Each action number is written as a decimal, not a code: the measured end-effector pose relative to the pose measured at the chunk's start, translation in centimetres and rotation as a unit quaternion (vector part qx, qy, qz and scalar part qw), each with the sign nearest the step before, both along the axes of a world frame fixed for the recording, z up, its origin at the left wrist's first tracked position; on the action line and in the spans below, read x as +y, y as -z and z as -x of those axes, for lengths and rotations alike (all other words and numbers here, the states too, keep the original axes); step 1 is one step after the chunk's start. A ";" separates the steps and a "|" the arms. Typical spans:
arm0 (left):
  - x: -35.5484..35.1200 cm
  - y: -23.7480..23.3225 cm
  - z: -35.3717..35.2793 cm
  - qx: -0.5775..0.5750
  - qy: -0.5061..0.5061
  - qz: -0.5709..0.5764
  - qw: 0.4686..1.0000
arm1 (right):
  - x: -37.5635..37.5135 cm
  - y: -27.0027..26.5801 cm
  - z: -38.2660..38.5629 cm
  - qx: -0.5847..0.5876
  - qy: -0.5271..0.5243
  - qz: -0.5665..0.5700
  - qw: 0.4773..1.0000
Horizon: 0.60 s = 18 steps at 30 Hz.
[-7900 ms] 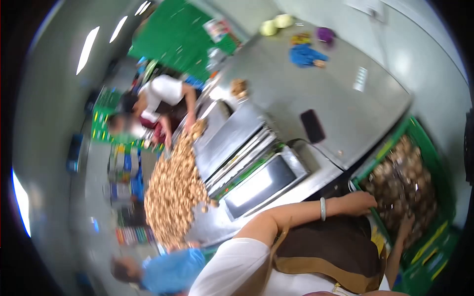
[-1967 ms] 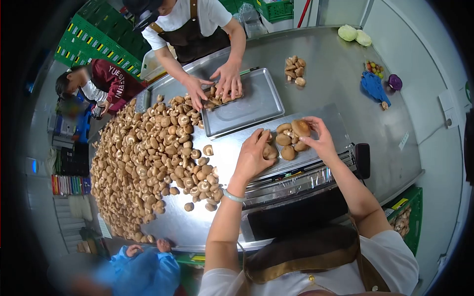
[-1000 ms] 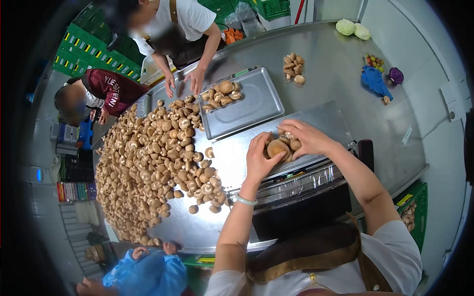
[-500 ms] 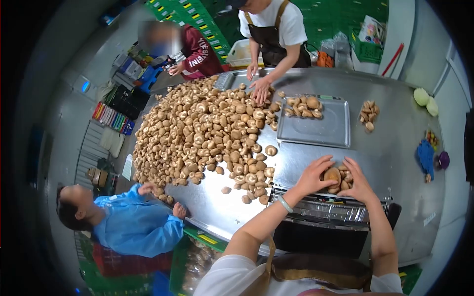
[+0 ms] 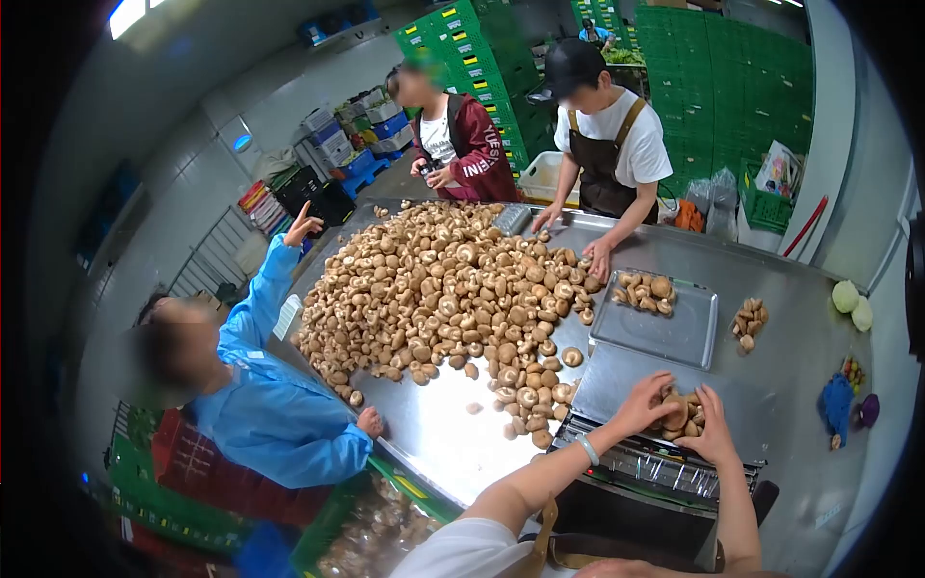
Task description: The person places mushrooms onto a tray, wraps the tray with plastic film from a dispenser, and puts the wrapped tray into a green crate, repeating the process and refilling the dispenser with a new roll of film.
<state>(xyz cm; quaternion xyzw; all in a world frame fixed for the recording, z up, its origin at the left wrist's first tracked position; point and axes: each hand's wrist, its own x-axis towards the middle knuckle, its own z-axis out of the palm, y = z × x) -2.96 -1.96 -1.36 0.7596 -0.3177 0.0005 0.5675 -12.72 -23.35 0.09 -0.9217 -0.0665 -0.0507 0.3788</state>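
Note:
Brown shiitake mushrooms point(image 5: 683, 412) sit in a small cluster at the near edge of a flat metal plate point(image 5: 617, 379). My left hand point(image 5: 648, 402), with a pale bangle at its wrist, curls round the cluster's left side. On the other side my right hand point(image 5: 713, 429) cups it with bent fingers. Whether a tray lies under these mushrooms is hidden. Just below my hands is a black-and-metal machine point(image 5: 631, 467) with what looks like shiny clear film. Beyond the plate, a steel tray point(image 5: 655, 345) carries another group of mushrooms point(image 5: 645, 292).
A big mushroom heap point(image 5: 434, 289) covers the table's left and middle. A loose mushroom pile point(image 5: 749, 321) lies at right, near pale green vegetables point(image 5: 852, 304) and a blue cloth point(image 5: 834, 405). An aproned person point(image 5: 609, 144), one in maroon point(image 5: 472, 144) and one in blue point(image 5: 279, 385) stand around.
The view has tilted up and shifted, showing more of the room. The person in blue has raised an arm, pointing. My hands stay around the mushrooms.

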 end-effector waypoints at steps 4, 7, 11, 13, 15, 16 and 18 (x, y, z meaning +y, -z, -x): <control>2.5 -0.5 0.0 0.101 -0.090 0.073 0.988 | 0.1 -0.9 1.3 -0.010 0.038 -0.015 0.999; 6.4 0.4 0.8 0.159 -0.128 0.088 0.975 | -0.2 -1.9 3.2 -0.035 0.095 -0.050 0.994; 12.6 0.4 5.1 0.211 -0.167 0.183 0.946 | -0.4 0.3 7.0 -0.080 0.180 -0.173 0.965; 15.3 0.6 7.8 0.218 -0.220 0.181 0.933 | -0.2 1.3 9.6 -0.094 0.218 -0.217 0.947; 17.5 0.4 10.8 0.214 -0.239 0.132 0.938 | 1.9 0.3 12.3 -0.072 0.211 -0.199 0.954; 18.3 0.0 11.6 0.206 -0.249 0.107 0.940 | 3.6 -0.7 13.2 -0.065 0.208 -0.194 0.956; 17.7 0.1 13.9 0.208 -0.206 0.049 0.955 | 7.5 -3.1 15.0 -0.028 0.156 -0.190 0.969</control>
